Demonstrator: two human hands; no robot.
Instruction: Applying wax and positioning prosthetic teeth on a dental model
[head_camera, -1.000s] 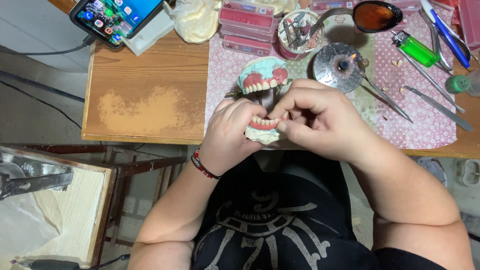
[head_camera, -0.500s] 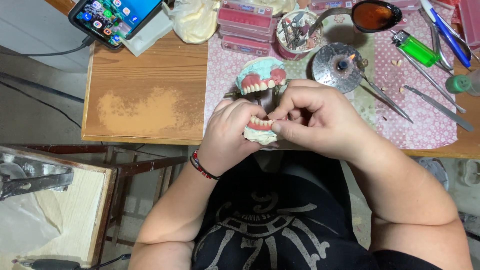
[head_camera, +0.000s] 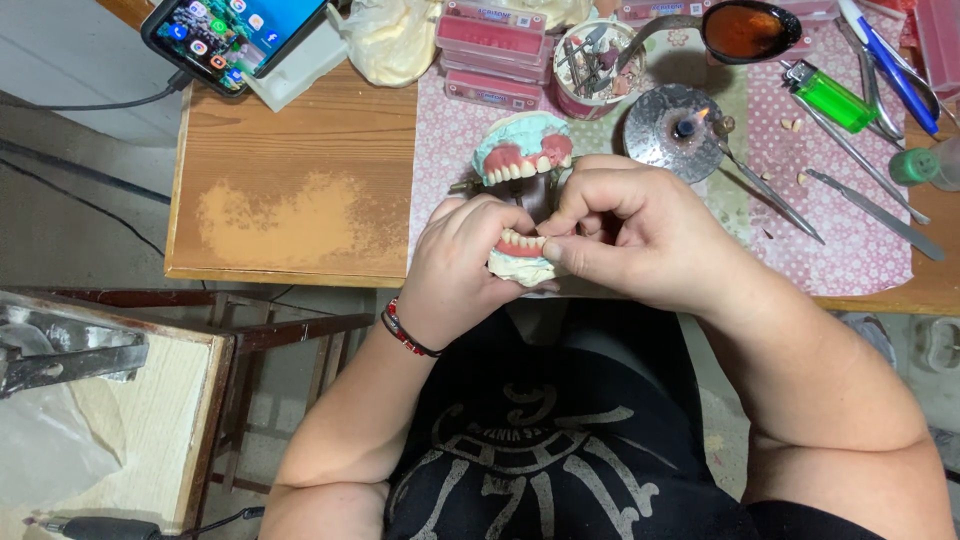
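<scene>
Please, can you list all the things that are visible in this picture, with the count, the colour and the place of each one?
lower denture model: 1, pink gum with white teeth on pale plaster, between both hands at the table edge
upper denture model: 1, pink and white on pale green plaster, just behind the hands
phone: 1, dark with lit screen, top left of the table
lighter: 1, green, top right
spoon: 1, dark with orange contents, top
round metal burner: 1, silver, small flame, right of the upper model
metal hand tools: several, grey, right on the patterned cloth
pink trays: a stack, top centre
table: 1, brown wood
left hand: 1, holds the lower model; red and black wristband
right hand: 1, fingertips on the lower model's teeth
</scene>
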